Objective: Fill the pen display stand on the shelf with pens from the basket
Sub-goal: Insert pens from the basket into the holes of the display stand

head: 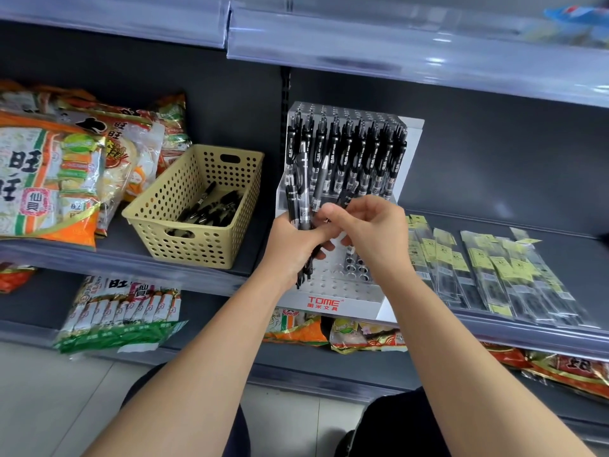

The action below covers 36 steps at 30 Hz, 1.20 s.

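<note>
– Two hands are meeting in front of the stand. The left hand (293,239) is gripping a bundle of pens (301,199) upright, with its fingers curling round the barrels. The right hand (369,225) is pinching into that bundle with thumb and fingertips. The fingers are hiding which pen it's taking.

– Pose?

– Both forearms are reaching up and forward, with the wrists converging just over the front of the pen display stand (333,286). The backs of both hands are facing the camera, and the right one is arching in from its side.

– Step?

– I'm reading it as peeling one pen off the bundle to slot it. To do that well, the left hand should be keeping the rest squeezed so nothing slips. The right should be drawing one pen straight out, then lining it up over an empty hole (357,268) and going in straight, not at an angle.

– Where's the stock?

– The back rows (349,150) are standing full of black pens, and the front rows are showing open holes. More loose pens (211,211) are lying in the yellow basket (197,247), just left of the stand on the same shelf (494,222). Snack bags (49,179) are sitting further left, and clear sleeved packs (494,268) are lying to the right.
</note>
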Tool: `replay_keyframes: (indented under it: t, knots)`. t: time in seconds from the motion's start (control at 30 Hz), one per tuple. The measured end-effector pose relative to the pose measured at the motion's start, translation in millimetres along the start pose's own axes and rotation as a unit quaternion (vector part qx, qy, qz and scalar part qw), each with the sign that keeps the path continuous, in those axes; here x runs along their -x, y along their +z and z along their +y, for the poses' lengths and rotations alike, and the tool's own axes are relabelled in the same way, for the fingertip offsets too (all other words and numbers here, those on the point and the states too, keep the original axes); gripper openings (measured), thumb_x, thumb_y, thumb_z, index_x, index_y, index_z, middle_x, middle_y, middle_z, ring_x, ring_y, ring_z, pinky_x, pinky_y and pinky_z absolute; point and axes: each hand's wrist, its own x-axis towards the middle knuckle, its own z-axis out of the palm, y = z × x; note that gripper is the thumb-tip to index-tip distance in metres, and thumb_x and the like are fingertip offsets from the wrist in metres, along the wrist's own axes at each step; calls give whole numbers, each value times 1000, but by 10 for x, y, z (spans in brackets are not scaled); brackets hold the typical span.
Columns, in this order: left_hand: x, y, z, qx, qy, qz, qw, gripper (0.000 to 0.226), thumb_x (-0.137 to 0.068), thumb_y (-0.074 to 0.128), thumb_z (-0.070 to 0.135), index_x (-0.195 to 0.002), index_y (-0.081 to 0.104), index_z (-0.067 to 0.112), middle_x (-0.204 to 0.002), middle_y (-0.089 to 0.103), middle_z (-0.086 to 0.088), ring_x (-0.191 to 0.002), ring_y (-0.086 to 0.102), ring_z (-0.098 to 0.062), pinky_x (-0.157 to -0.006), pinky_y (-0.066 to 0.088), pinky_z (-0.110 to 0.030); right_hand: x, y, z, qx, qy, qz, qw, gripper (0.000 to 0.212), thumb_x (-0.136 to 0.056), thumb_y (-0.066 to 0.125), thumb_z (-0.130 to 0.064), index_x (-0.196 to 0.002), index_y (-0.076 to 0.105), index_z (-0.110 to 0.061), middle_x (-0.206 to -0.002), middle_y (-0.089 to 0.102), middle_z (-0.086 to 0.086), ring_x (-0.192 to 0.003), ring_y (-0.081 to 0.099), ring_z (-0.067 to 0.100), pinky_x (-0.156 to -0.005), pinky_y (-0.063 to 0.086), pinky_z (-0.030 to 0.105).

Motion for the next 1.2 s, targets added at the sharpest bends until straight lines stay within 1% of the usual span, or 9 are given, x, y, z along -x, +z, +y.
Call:
replay_keyframes:
  t: [0.1, 0.2, 0.33, 0.5, 0.63, 0.7, 0.8, 1.0, 1.2]
  knots:
    - [-6, 13, -18, 31, -14, -15, 999, 20, -80, 73, 7, -97, 62, 3, -82, 69, -13, -65, 66, -21, -53, 49, -30, -56, -25, -43, -4, 15, 27, 1000, 26, -81, 74, -30, -72, 67, -7, -60, 68, 6, -54, 65, 13, -55, 49, 30]
    - [-18, 7, -9, 62, -21, -9, 998, 14, -83, 70, 1, -94, 62, 6, -83, 69, -10, -65, 66, -22, -50, 49, -28, -100, -44, -66, 21, 10, 24, 999, 25, -87, 65, -27, -73, 66, -7, -61, 68, 7, -61, 67, 21, -63, 57, 40]
    - [2, 37, -13, 45, -9, 10, 999, 13, -83, 70, 2, -93, 67, 7, -80, 69, -6, -65, 66, -20, -50, 50, -28, -120, -58, -63, 47, 22, 42, 998, 19, -82, 72, -31, -71, 68, -17, -60, 69, 3, -60, 69, 21, -67, 59, 46]
    - [-8, -20, -2, 65, -15, 47, 997, 11, -88, 68, 13, -96, 67, 5, -85, 74, -9, -78, 71, -23, -69, 59, -43, -178, -142, -134, 64, 18, 49, 997, 23, -84, 69, -21, -64, 67, -8, -60, 69, 9, -64, 70, 30, -70, 58, 46]
    - [-26, -65, -39, -5, -22, 75, 997, 15, -86, 71, 22, -94, 67, 10, -85, 64, -5, -53, 63, -3, -76, 58, -48, -150, -154, -193, 154, -43, 64, 985, 18, -86, 68, -24, -78, 69, -8, -68, 70, 6, -68, 68, 25, -70, 56, 35]
    - [-17, -77, -30, -16, -28, 76, 997, 13, -86, 71, 24, -90, 66, 13, -79, 57, -3, -49, 59, -6, -70, 59, -45, -119, -144, -190, 196, -66, 70, 976, 18, -88, 66, -25, -82, 69, -8, -72, 70, 4, -68, 66, 23, -67, 54, 30]
    - [1, -101, -19, -41, -8, 62, 997, 9, -84, 72, 17, -86, 65, 23, -74, 60, 0, -57, 56, -14, -55, 55, -33, -98, -118, -148, 221, -84, 78, 969, 18, -89, 65, -25, -83, 68, -9, -73, 68, 1, -67, 63, 21, -66, 50, 28]
    - [20, -147, -7, -54, -1, 52, 997, 13, -79, 75, 7, -83, 64, 14, -72, 65, -7, -49, 57, -19, -56, 57, -36, -102, -78, -101, 249, -105, 97, 958, 18, -90, 63, -27, -83, 67, -11, -73, 67, 0, -66, 60, 20, -61, 42, 25]
    - [46, -168, 6, -52, -4, 26, 998, 8, -86, 69, 18, -85, 67, 9, -74, 68, -7, -52, 59, -18, -50, 50, -29, -86, -12, -16, 303, -94, 65, 946, 24, -88, 64, -28, -77, 69, -7, -69, 68, 7, -65, 62, 25, -60, 52, 30]
